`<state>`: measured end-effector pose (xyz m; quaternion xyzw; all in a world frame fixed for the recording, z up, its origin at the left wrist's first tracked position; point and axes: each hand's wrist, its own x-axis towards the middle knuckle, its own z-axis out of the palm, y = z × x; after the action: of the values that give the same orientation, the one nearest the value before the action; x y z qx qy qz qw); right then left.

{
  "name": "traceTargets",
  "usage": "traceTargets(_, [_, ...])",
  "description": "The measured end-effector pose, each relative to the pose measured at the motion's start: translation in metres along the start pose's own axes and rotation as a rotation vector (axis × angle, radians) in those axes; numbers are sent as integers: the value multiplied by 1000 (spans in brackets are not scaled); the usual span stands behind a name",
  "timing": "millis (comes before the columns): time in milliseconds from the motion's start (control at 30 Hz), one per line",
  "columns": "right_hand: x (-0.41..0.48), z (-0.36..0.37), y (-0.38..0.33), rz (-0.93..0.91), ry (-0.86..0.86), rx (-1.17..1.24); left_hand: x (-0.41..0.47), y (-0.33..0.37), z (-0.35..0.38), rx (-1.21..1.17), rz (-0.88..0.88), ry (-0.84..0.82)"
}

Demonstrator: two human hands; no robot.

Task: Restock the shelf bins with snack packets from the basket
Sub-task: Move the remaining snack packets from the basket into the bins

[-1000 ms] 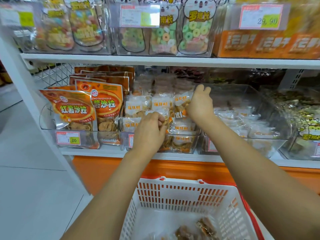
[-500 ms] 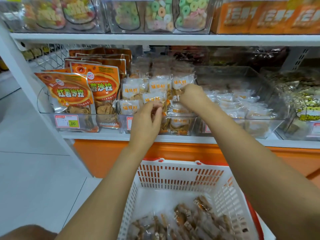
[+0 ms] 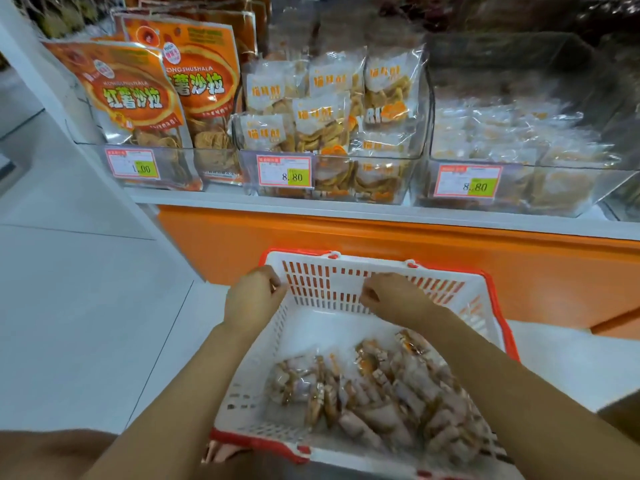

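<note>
Both hands are coming down from the middle bin [image 3: 408, 174] to the basket [image 3: 498, 306] since 0.5 s ago, and the view is tipping down with them. The left hand [image 3: 254, 299] is hovering at the basket's far-left corner, fingers curled; whether they are gripping the wall I cannot tell. The right hand [image 3: 391, 296] is hanging over the far end, fingers loosely curled, holding nothing. The snack packets [image 3: 381, 393] are lying heaped at the basket's near-right side. The bin is already sitting piled above its front wall, so added packets are probably risking a slide-off, and slick wrappers could slip from a big handful.
</note>
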<state>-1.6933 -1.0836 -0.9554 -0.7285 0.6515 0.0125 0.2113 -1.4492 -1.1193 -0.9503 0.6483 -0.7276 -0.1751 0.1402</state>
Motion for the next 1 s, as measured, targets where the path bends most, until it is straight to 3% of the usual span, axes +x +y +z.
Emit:
traceTargets(133, [7, 81, 40, 190, -271, 156, -2, -21, 5, 132, -213, -61])
traceTargets(267, [14, 124, 52, 313, -379, 175, 0, -29, 11, 241, -314, -187])
traceTargets(700, [49, 174, 58, 601, -319, 220, 12, -31, 14, 257, -346, -180])
traceTargets(867, [62, 153, 52, 502, -666, 87, 9, -31, 17, 238, -339, -169])
traceTargets(1000, [58, 150, 46, 370, -578, 124, 8, -32, 15, 221, -348, -167])
